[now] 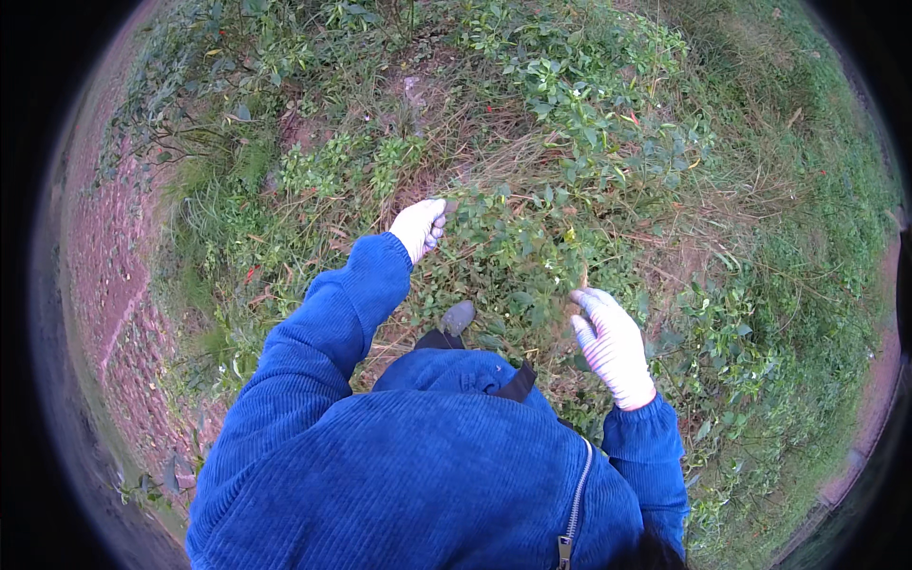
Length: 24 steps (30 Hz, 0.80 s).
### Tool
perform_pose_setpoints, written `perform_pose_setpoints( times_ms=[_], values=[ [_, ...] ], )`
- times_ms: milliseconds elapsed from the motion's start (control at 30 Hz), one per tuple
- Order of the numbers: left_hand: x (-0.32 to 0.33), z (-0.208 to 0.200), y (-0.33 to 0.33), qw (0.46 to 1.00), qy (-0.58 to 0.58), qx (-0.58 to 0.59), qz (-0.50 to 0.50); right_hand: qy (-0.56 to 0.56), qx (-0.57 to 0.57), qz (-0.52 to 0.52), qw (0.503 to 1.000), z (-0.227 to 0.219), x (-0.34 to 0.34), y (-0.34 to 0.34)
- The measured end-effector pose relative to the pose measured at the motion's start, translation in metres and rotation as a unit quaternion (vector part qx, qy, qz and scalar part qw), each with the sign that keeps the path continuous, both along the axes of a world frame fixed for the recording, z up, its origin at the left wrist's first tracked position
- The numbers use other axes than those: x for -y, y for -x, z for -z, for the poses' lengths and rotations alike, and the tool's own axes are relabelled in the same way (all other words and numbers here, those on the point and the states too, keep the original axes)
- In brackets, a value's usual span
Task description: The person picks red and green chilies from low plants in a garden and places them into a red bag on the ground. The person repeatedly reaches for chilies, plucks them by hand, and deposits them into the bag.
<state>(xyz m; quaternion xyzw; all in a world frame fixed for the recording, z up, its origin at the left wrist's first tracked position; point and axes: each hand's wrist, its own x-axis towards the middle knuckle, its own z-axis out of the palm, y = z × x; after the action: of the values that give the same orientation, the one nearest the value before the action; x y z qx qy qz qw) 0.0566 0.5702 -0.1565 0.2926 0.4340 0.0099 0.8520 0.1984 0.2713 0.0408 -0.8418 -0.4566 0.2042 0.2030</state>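
Both my hands wear white gloves with greyish fingers. My left hand (420, 228) is closed, its fingers curled round a thin green stem at the near side of a leafy plant (513, 233). At the plant's right side is my right hand (611, 347), lower and nearer to me. Its thumb and fingers are apart, with the fingertips by the leaves, and I see nothing held between them. A few small yellow and white spots, perhaps flowers, show among the leaves between my hands.
Leafy bushes (579, 90) with small red pods, like chili peppers, stand ahead. Dry grass (750, 204) lies to the right, and a bare reddish soil strip (114, 275) runs along the left. My grey shoe (458, 317) stands among low weeds.
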Motion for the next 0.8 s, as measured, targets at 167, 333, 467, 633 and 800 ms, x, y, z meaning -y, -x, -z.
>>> perform_pose_setpoints(
  times_ms=[167,333,467,633,800],
  values=[
    [0.019,0.016,-0.02,0.997,-0.071,-0.03,-0.004,-0.032,0.047,-0.072,0.996,0.024,-0.043,-0.031],
    [0.065,0.012,0.018,0.994,0.082,-0.051,-0.052,-0.034,0.127,-0.118,0.984,0.081,-0.105,-0.053],
    [0.094,0.009,0.056,0.991,0.127,-0.028,0.016,0.057,0.108,-0.118,0.985,0.142,-0.151,-0.055],
    [0.087,0.02,0.072,0.994,0.094,-0.045,-0.035,0.235,-0.204,-0.059,0.948,0.185,-0.134,-0.057],
    [0.07,0.039,0.073,0.993,0.043,-0.102,-0.052,0.202,-0.164,-0.13,0.957,0.196,-0.078,-0.05]
  ],
)
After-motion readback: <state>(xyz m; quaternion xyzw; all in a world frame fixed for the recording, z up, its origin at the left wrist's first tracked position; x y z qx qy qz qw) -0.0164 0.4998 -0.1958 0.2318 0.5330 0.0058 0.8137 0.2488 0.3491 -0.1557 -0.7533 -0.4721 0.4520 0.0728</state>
